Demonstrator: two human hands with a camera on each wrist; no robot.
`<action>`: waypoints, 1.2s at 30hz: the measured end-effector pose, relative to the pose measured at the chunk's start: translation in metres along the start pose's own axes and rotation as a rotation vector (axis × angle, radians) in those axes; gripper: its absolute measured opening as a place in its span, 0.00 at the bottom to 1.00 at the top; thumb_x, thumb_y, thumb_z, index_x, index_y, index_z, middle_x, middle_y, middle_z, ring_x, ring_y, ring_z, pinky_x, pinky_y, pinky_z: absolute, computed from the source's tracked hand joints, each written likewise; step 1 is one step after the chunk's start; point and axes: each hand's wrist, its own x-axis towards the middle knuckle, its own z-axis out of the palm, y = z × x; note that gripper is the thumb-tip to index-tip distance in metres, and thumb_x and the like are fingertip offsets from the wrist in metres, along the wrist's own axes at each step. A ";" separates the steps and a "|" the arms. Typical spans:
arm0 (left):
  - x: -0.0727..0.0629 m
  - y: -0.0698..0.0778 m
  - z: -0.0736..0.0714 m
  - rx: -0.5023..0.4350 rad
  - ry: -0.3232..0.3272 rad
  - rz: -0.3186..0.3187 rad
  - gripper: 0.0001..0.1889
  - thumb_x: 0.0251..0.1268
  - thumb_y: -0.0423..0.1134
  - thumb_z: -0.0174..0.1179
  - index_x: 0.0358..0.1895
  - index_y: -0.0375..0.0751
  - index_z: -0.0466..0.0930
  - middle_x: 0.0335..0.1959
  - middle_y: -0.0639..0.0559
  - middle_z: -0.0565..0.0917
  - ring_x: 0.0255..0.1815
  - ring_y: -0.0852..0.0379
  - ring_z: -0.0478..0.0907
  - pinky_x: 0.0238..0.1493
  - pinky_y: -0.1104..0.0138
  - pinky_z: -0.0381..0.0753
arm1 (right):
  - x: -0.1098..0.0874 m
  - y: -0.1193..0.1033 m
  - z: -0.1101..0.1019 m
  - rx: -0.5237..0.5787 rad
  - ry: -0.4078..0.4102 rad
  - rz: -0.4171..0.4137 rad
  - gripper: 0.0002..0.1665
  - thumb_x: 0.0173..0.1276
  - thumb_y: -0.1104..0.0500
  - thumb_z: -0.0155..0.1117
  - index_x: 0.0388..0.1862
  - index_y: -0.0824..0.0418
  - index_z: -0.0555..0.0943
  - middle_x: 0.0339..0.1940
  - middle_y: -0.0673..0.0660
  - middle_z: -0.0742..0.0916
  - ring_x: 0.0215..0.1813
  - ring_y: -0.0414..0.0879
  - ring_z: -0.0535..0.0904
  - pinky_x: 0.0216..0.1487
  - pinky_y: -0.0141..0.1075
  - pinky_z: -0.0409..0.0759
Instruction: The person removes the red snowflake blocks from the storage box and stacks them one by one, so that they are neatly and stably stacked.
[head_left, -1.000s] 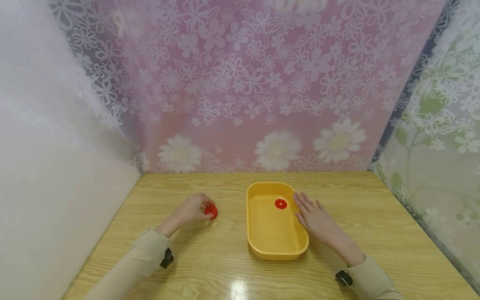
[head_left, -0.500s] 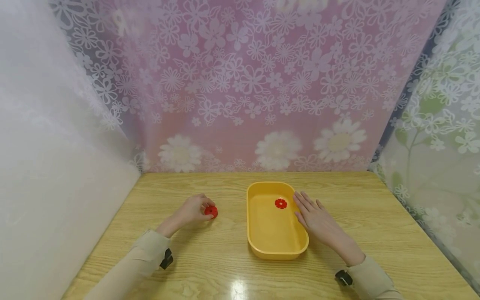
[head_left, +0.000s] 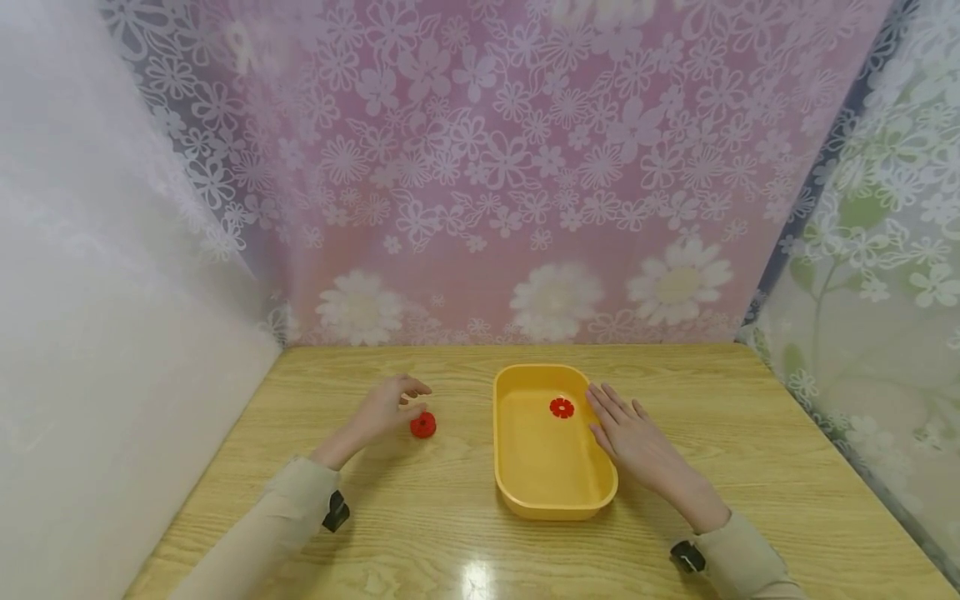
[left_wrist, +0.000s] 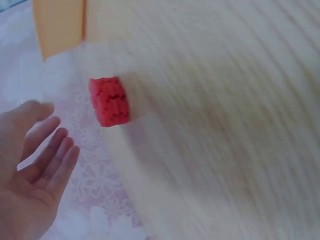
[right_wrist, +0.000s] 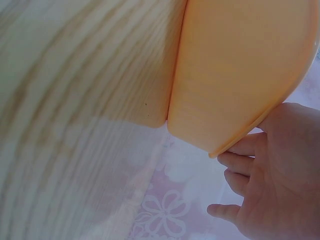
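Note:
A short stack of red notched discs (head_left: pixel 423 425) stands on the table left of the yellow tub (head_left: pixel 555 507). My left hand (head_left: pixel 386 409) hovers just behind and left of the stack, fingers parted and holding nothing. In the left wrist view a gap shows between that hand and the red discs (left_wrist: pixel 110 101). One flat red notched disc (head_left: pixel 562 407) lies inside the tub near its far right. My right hand (head_left: pixel 637 442) rests on the tub's right rim with straight fingers. From the right wrist, the fingers (right_wrist: pixel 237 162) are seen at the rim's edge.
The wooden table (head_left: pixel 360 542) carries the tub and the discs. A pink flowered cloth (head_left: pixel 480 208) hangs behind it, with a pale cloth (head_left: pixel 112 292) along the left and a green-flowered one (head_left: pixel 877 292) along the right.
My left hand has let go of the red disc stack and lifted slightly up and away, its fingers spreading. The stack stays in place. My right hand and the tub have not moved.

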 end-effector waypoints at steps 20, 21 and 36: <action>0.053 0.044 0.017 -0.133 0.079 0.029 0.19 0.69 0.36 0.66 0.61 0.38 0.81 0.57 0.44 0.84 0.56 0.45 0.82 0.55 0.57 0.85 | 0.000 0.003 0.003 -0.002 0.001 0.012 0.34 0.80 0.56 0.54 0.78 0.71 0.61 0.79 0.66 0.65 0.80 0.62 0.58 0.73 0.67 0.59; 0.056 0.047 0.020 -0.140 0.079 0.041 0.19 0.69 0.36 0.66 0.61 0.37 0.81 0.57 0.44 0.84 0.56 0.45 0.82 0.55 0.56 0.85 | 0.000 0.003 0.004 -0.002 0.002 0.011 0.34 0.80 0.56 0.54 0.78 0.71 0.61 0.79 0.66 0.65 0.80 0.62 0.58 0.73 0.67 0.59; 0.106 0.086 0.065 -0.179 -0.077 0.218 0.21 0.72 0.37 0.64 0.65 0.38 0.78 0.61 0.45 0.82 0.60 0.49 0.81 0.59 0.63 0.82 | 0.000 0.004 0.008 -0.024 0.015 0.013 0.34 0.81 0.55 0.54 0.78 0.70 0.62 0.79 0.65 0.66 0.80 0.61 0.59 0.72 0.67 0.60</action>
